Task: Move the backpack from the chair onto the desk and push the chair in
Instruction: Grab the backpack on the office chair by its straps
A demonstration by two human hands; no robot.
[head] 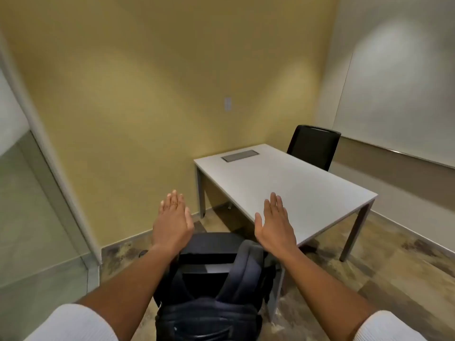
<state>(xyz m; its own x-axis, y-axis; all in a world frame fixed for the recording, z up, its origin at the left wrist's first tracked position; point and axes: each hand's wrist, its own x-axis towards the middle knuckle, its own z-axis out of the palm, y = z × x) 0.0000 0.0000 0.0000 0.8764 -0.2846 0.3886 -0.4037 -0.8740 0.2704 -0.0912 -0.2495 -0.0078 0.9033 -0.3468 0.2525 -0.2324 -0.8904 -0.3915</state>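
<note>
A dark navy backpack [209,303] sits on a black chair [211,244] right below me, its straps facing up. The chair stands pulled out at the near corner of a light grey desk [295,188]. My left hand [172,222] hovers flat above the chair's far left side, fingers apart, holding nothing. My right hand [275,225] is held the same way over the desk's near edge, palm down and empty. Neither hand touches the backpack. Most of the chair is hidden under the backpack and my arms.
A second black chair [312,146] stands behind the desk on the far side. A grey cable hatch [238,155] is set into the desktop. Yellow wall ahead, glass partition [32,193] at left, whiteboard wall [398,94] at right. Patterned carpet covers the floor around the desk.
</note>
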